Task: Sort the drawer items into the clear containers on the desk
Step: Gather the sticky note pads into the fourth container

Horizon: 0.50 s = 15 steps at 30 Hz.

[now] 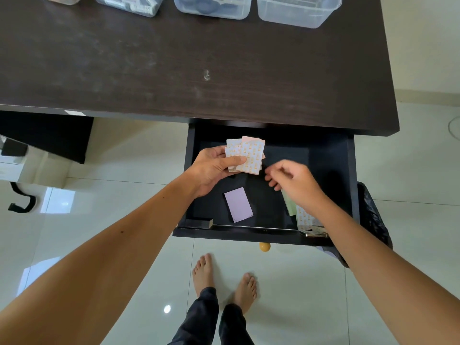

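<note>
The dark drawer (pixel 348 170) is pulled out under the desk. My left hand (pixel 211 170) holds a small stack of patterned and pink paper pads (pixel 249 155) above the drawer's back left. My right hand (pixel 296 183) hovers over the drawer's right side with loosely curled fingers and nothing in it. On the drawer floor lie a lilac pad (pixel 238 204), a green pad (pixel 289 206) partly under my right wrist, and another patterned pad (pixel 305 219). A small dark block (pixel 200 223) sits at the front left corner. A metal stapler-like item (pixel 316 232) sits at the front right.
Several clear containers stand along the desk's far edge: one at the right (pixel 298 11) looks nearly bare, one (pixel 211 6) holds dark items. The dark desk top (pixel 174 70) spreads between. A black bin bag (pixel 373 215) hangs right of the drawer. My bare feet (pixel 224 280) stand below.
</note>
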Available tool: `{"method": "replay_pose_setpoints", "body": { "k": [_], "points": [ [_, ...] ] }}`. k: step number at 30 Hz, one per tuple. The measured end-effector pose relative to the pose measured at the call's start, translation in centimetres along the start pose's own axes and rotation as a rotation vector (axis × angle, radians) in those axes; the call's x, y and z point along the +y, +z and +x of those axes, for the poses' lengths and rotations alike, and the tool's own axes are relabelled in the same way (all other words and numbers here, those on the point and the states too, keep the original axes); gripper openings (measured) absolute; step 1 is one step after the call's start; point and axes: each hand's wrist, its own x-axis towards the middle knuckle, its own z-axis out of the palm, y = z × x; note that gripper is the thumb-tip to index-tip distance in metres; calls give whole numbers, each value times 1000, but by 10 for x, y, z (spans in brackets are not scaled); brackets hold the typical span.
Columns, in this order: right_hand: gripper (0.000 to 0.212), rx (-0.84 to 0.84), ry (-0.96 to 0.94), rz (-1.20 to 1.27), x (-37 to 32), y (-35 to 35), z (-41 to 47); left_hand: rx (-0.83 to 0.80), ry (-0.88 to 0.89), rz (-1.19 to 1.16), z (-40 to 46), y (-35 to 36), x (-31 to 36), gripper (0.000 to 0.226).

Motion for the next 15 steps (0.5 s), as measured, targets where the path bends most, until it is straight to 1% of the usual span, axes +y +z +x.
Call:
{"method": "replay_pose_setpoints", "body": {
  "k": [2,3,7,9,12,15],
  "points": [
    [12,-114,-35,-213,8,7,-5,11,8,-10,0,0,0,46],
    [18,-154,-58,-270,9,12,-7,16,12,-13,0,0,0,45],
    [58,-229,-168,-418,8,27,-4,25,18,-19,0,0,0,41],
    [69,-259,-198,-471,9,30,1,28,21,-28,1,-1,0,42],
    [76,-282,-224,-534,11,34,7,24,25,-33,3,-1,-1,45],
    [70,-273,-239,-594,13,38,9,20,26,-21,3,-2,-1,46]
  ]
}}
